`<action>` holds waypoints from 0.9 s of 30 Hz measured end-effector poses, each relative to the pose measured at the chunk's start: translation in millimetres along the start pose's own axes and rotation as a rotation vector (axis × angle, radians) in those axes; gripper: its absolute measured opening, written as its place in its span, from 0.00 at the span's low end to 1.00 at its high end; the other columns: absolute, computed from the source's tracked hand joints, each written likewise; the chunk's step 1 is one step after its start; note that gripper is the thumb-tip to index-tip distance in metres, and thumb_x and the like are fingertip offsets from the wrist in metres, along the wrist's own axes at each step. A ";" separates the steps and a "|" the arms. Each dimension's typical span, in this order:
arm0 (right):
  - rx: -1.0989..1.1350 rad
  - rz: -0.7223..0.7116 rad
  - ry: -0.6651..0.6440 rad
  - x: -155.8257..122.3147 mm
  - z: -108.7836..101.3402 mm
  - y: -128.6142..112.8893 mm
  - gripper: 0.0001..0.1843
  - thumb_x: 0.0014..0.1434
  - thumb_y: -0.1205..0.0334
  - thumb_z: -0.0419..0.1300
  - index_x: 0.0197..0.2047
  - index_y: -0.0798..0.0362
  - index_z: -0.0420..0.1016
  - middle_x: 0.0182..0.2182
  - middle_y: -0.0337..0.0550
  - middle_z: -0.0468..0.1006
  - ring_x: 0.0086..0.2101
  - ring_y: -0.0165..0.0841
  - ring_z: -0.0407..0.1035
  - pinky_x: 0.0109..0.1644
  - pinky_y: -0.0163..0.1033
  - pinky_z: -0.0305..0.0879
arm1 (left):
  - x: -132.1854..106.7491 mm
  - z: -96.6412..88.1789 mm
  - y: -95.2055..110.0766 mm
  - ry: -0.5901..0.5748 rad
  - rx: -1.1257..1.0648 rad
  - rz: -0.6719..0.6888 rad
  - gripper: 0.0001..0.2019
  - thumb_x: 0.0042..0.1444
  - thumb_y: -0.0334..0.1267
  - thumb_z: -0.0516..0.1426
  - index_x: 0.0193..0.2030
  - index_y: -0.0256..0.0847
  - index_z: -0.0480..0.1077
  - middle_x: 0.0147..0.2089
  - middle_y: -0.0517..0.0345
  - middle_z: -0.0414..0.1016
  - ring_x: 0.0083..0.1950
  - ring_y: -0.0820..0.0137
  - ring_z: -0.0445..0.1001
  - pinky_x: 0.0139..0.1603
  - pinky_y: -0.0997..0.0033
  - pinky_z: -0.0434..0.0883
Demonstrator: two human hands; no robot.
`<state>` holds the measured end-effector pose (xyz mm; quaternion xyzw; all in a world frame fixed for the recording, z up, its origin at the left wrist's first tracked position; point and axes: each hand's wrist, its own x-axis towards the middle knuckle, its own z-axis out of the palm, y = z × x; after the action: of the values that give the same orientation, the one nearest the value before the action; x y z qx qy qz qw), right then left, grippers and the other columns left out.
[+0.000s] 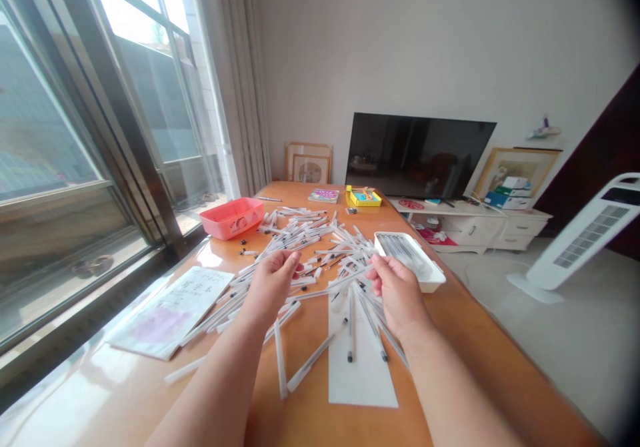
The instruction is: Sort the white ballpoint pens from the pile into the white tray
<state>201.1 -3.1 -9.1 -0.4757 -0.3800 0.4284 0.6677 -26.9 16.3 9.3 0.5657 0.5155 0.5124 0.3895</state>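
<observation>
Clear-barrelled pens [295, 237] with black ends, along with loose caps and barrels, lie in a wide heap across the table. Over the heap's near side, my left hand [275, 280] is closed in a pinch; what its fingertips hold, if anything, is too small to make out. My right hand [399, 292] pinches the end of a translucent pen [345, 282], which slants down to the left. Just behind that hand stands a white tray [434, 279] with several pens in it. Under the near pens lies a white sheet of paper [361, 388].
A red plastic basket [233, 221] stands at the table's left edge, with a notebook [170, 310] nearer me. Towards the far end are a yellow box [365, 199] and a pink booklet [323, 196]. The wooden table's [465, 340] right edge runs beside my right forearm.
</observation>
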 end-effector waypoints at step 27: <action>0.062 -0.036 0.172 8.5 -7.1 1.8 0.17 0.54 0.48 0.68 0.32 0.55 0.77 0.22 0.38 0.72 0.20 0.24 0.57 0.20 0.29 0.52 | 1.8 33.4 -37.7 -0.274 1.119 0.395 0.17 0.67 0.46 0.48 0.57 0.61 0.72 0.67 0.60 0.68 0.74 0.42 0.48 0.67 0.25 0.33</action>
<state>210.1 3.0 -11.7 -0.4827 -0.3163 0.3856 0.7199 -1.2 27.2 -32.7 0.8304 0.5368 0.1490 -0.0064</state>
